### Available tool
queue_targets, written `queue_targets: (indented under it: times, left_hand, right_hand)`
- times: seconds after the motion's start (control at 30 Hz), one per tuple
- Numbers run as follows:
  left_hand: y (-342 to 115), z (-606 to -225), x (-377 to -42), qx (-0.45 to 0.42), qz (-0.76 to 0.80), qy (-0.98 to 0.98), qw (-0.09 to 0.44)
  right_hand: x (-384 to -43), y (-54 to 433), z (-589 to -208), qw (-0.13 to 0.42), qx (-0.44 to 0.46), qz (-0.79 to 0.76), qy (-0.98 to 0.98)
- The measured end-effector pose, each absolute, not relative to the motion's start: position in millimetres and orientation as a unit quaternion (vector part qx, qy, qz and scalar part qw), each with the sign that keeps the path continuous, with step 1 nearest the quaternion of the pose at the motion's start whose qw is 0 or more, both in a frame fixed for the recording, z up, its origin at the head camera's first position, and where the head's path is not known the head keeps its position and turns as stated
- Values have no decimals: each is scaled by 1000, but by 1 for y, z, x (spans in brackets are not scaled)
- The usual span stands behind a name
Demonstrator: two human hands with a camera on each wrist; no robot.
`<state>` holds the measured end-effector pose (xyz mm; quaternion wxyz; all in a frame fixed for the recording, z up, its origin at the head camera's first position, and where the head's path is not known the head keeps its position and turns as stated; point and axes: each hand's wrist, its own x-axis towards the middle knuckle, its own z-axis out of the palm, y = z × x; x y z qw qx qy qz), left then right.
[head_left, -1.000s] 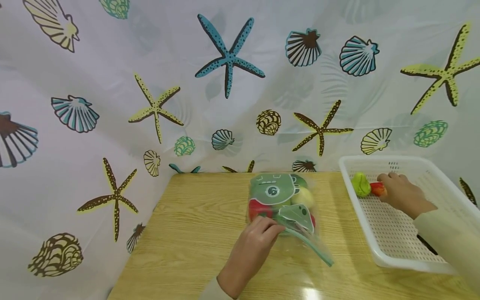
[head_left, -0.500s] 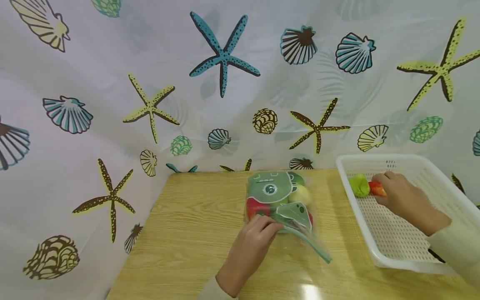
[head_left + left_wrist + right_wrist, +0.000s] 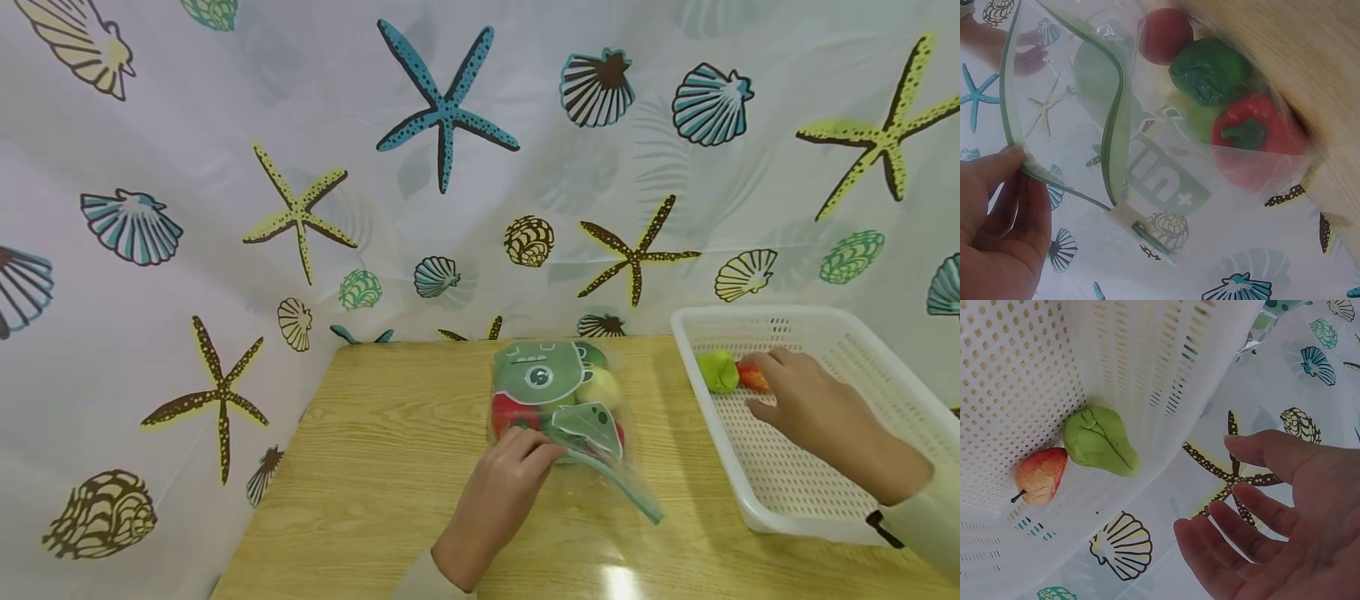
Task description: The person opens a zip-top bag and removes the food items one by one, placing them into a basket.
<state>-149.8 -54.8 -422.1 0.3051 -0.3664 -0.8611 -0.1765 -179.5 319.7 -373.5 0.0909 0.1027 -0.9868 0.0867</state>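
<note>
A clear zip bag printed with a green cartoon animal lies on the table. My left hand pinches its zip edge between thumb and fingers, and the mouth gapes in the left wrist view. Inside show a red bell pepper, a wrinkled green vegetable, a dark red round fruit and a yellow round piece. My right hand hovers over the white basket, fingers apart and holding nothing. Nearest to it are a red-orange fruit with a dark stem and a green pear-shaped piece.
The basket's raised, perforated walls stand at the right of the wooden table. A curtain printed with shells and starfish hangs behind and along the left. Table surface shows between bag and basket.
My right hand has drawn slightly back and right from the red-orange fruit, uncovering more of it. The left hand keeps its pinch on the bag; the head view has shifted a little.
</note>
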Motion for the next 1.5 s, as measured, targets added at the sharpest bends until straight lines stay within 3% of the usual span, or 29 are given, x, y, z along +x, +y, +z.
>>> queue_targets:
  times: [0.43,0.8,1.07,1.5]
  left_hand:
    - [-54,-421,-150,-368,-177,-861,304]
    - [-54,-421,-150,-369,-178,-858,309]
    - [-55,-420,-149,-368,-177,-861,305]
    - [-55,-420,-150,-371,-182,-856,311]
  right_hand:
    - [-135,298,-376,115,109,93,-983]
    - [-95,276,-393,202,152,86,-964]
    - [-72,254,-396,158,131,93,-974]
    - [-60,212,-412,274,276,120,-913]
